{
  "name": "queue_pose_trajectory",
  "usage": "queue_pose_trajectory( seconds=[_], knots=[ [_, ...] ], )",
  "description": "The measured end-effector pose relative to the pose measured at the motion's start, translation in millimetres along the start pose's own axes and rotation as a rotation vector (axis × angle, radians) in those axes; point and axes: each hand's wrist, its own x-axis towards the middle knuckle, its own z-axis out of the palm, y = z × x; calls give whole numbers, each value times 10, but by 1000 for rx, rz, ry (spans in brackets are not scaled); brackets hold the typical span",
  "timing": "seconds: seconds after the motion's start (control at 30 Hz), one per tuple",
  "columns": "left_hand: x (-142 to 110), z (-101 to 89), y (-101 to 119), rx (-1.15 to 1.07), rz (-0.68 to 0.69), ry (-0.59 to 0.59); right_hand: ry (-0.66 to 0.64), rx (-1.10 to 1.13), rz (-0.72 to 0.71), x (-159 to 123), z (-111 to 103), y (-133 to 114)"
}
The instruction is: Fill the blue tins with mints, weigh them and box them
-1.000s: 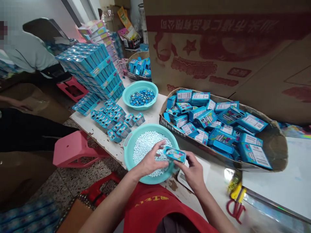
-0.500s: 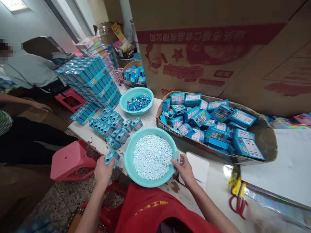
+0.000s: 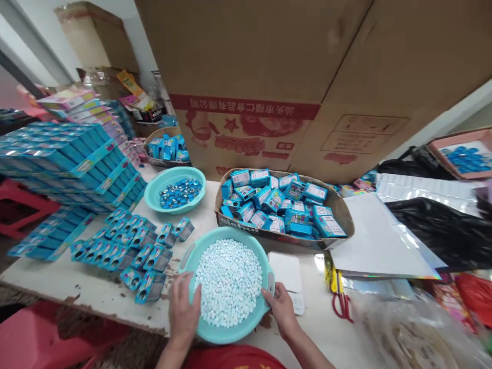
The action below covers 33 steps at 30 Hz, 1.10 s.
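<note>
A turquoise bowl (image 3: 226,335) full of small pale blue candies (image 3: 228,282) stands at the table's front edge. My right hand (image 3: 282,310) grips its right handle, thumb on the rim. At the left rim is my left hand (image 3: 183,302), empty, with thumb and fingers apart; whether it touches the bowl I cannot tell. To its left, several small blue boxes with round holes (image 3: 149,287) stand in rows. Behind them a second turquoise bowl (image 3: 149,197) holds shiny blue round pieces (image 3: 180,193).
A cut-down carton (image 3: 346,233) of blue boxes lies behind the candy bowl. Stacked blue packs (image 3: 69,164) rise at the left. Red-handled scissors (image 3: 341,302), white sheets (image 3: 384,241) and a black plastic bag (image 3: 434,230) lie right. A large carton (image 3: 249,61) stands behind.
My left hand has let go of a blue box, which now appears among the others, and has moved to the bowl's left rim. The view has turned right. My right hand stays on the bowl.
</note>
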Motion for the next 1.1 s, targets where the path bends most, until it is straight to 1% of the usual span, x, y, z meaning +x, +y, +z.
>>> queue_pose_trajectory(
  seconds=[0.1, 0.17, 0.2, 0.23, 0.27, 0.33, 0.37, 0.43, 0.47, 0.53, 0.6, 0.7, 0.77, 0.83, 0.9, 0.97, 1.03, 1.1],
  knots=[
    [6, 251, 402, -175, 179, -219, 2, 20, 26, -81, -31, 40],
    [-26, 435, 599, -202, 282, -395, 15, 9, 60, -117, -120, 59],
    [-57, 525, 670, -194, 337, -474, 60, -11, 57, -132, -196, 76],
    [-97, 612, 725, -177, 393, -541, 137, -44, 30, -146, -291, 105],
    [-141, 693, 766, -157, 453, -593, 242, -94, -20, -159, -398, 149],
    [-222, 839, 816, -130, 574, -668, 455, -248, -149, -183, -615, 283],
    [-249, 903, 832, -119, 622, -690, 532, -345, -211, -188, -701, 365],
    [-262, 1022, 856, -96, 671, -697, 625, -541, -319, -166, -782, 522],
    [-249, 1077, 868, -81, 670, -687, 646, -629, -366, -129, -771, 578],
    [-204, 1177, 896, -51, 640, -662, 651, -784, -437, 10, -658, 604],
    [-155, 1259, 922, -32, 608, -641, 608, -919, -460, 226, -478, 501],
    [-118, 1334, 943, -21, 576, -607, 503, -1098, -428, 591, -223, 195],
    [-113, 1355, 940, -13, 563, -588, 417, -1202, -395, 790, -110, 3],
    [-107, 1357, 931, 0, 545, -581, 347, -1273, -357, 921, -45, -110],
    [-95, 1348, 924, 11, 534, -590, 337, -1297, -317, 980, -24, -129],
    [-83, 1327, 930, 21, 521, -609, 376, -1285, -290, 979, -54, -77],
    [-82, 1297, 954, 31, 498, -632, 422, -1263, -290, 924, -149, 2],
    [-98, 1269, 990, 34, 457, -651, 460, -1218, -359, 822, -310, 47]
  ],
)
